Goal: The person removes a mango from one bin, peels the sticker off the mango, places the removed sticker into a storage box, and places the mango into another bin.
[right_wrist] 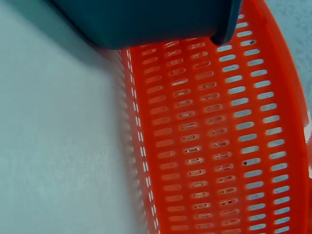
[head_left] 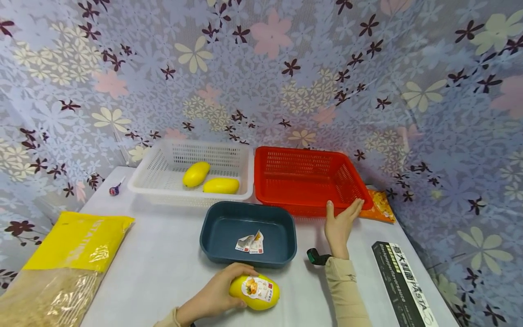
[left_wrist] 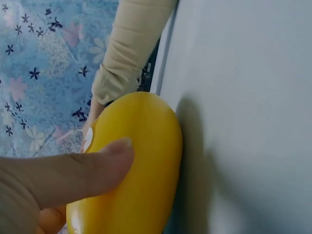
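Note:
My left hand (head_left: 218, 293) grips a yellow mango (head_left: 260, 297) by its left side, in front of the dark blue tub. A white printed label (head_left: 257, 289) is on the mango's upper face. In the left wrist view the thumb (left_wrist: 114, 163) presses on the mango's smooth side. My right hand (head_left: 340, 227) is at the front right corner of the red basket (head_left: 278, 206), its fingers extended; whether they touch the rim I cannot tell. Torn label pieces (head_left: 250, 243) lie in the blue tub (head_left: 247, 209). Two more mangoes (head_left: 196, 174) lie in the white basket (head_left: 155, 188).
A yellow bag (head_left: 77, 245) lies at the left, with a lollipop (head_left: 114, 190) behind it. At the right are a black pasta box (head_left: 402, 286) and an orange packet (head_left: 380, 206), partly behind the red basket. Floral cloth (head_left: 245, 77) hangs behind the table.

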`<state>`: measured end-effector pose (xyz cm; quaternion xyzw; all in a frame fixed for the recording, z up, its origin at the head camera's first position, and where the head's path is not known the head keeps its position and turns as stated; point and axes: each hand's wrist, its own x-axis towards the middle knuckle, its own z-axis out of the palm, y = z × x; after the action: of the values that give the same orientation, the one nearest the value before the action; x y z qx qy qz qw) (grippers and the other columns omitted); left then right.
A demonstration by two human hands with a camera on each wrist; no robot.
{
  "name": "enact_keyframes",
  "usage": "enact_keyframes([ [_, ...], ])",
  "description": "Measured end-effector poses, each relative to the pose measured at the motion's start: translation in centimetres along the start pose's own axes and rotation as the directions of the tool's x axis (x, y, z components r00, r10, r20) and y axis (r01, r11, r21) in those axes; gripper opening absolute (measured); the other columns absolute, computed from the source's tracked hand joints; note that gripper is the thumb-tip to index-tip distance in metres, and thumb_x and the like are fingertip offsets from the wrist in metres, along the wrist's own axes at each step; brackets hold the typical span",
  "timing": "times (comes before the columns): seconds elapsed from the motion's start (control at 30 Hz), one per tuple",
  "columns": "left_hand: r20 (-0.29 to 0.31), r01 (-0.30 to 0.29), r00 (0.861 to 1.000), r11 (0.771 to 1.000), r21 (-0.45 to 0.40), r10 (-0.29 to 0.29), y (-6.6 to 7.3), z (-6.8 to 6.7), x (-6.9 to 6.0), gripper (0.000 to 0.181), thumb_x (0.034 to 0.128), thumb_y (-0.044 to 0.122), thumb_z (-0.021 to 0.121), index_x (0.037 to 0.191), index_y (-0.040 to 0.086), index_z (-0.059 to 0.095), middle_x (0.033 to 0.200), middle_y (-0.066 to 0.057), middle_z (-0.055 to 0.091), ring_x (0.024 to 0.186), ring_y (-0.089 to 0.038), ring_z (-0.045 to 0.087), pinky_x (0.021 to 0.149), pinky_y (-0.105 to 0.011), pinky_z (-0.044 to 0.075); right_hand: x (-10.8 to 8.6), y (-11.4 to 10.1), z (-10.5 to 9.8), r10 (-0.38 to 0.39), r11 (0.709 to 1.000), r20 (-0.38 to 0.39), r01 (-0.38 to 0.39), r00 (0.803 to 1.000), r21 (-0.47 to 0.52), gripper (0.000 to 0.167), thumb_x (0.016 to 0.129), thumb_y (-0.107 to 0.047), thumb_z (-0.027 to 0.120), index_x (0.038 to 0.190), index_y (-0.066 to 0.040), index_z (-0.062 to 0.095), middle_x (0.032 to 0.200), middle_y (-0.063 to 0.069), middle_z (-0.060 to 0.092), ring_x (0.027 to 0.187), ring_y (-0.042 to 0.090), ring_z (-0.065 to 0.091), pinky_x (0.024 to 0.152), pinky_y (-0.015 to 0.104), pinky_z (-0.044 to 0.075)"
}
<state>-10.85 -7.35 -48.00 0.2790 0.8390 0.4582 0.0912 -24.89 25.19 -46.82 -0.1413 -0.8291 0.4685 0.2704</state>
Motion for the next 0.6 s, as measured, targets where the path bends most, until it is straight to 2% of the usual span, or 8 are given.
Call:
enact_keyframes([
  [0.27,-0.036,-0.029,0.999,1.0,0.011,0.029,-0.5,0.0,0.0,0.058,0.0695,0.005,0.082,0.122,0.022,0.063,0.127,-0.001,0.059,0.119,-0.022,0.055,0.103,-0.032,0.043,-1.3,-0.8,-1.3,-0.007,0.999,0.077,0.011,0.997,-0.052,0.086,0.097,-0.035,0.054,0.154,0.001,0.001,0.162,0.02,-0.005,0.148,0.043,0.012,0.114,0.061,0.022],
  [0.43,-0.054,0.022,0.998,0.998,0.059,-0.019,-0.4,-0.3,-0.1,0.056,0.0701,0.006,0.082,0.12,0.024,0.064,0.124,0.0,0.059,0.115,-0.022,0.056,0.1,-0.036,0.045,-3.2,-2.4,-2.2,-0.017,0.989,0.111,0.033,0.994,-0.143,0.084,0.097,-0.042,0.052,0.155,-0.003,0.005,0.163,0.018,-0.001,0.146,0.045,0.018,0.108,0.067,0.027],
  [0.5,-0.056,0.039,0.998,0.997,0.071,-0.035,-0.3,-0.4,-0.3,0.055,0.0705,0.008,0.082,0.12,0.024,0.065,0.123,0.001,0.059,0.114,-0.021,0.055,0.1,-0.037,0.046,-4.1,-3.3,-2.7,-0.029,0.989,0.15,0.05,0.988,-0.138,0.084,0.097,-0.041,0.052,0.155,-0.004,0.005,0.163,0.017,-0.001,0.146,0.045,0.017,0.109,0.067,0.025],
  [0.6,-0.056,0.037,0.998,0.996,0.077,-0.032,-0.3,-0.6,-0.6,0.054,0.071,0.009,0.083,0.119,0.024,0.065,0.122,0.003,0.059,0.113,-0.02,0.055,0.1,-0.038,0.046,-5.6,-4.7,-3.1,-0.094,0.993,0.228,0.107,0.969,-0.045,0.08,0.097,-0.033,0.055,0.155,-0.004,0.008,0.163,0.017,0.005,0.146,0.042,0.019,0.112,0.064,0.024],
])
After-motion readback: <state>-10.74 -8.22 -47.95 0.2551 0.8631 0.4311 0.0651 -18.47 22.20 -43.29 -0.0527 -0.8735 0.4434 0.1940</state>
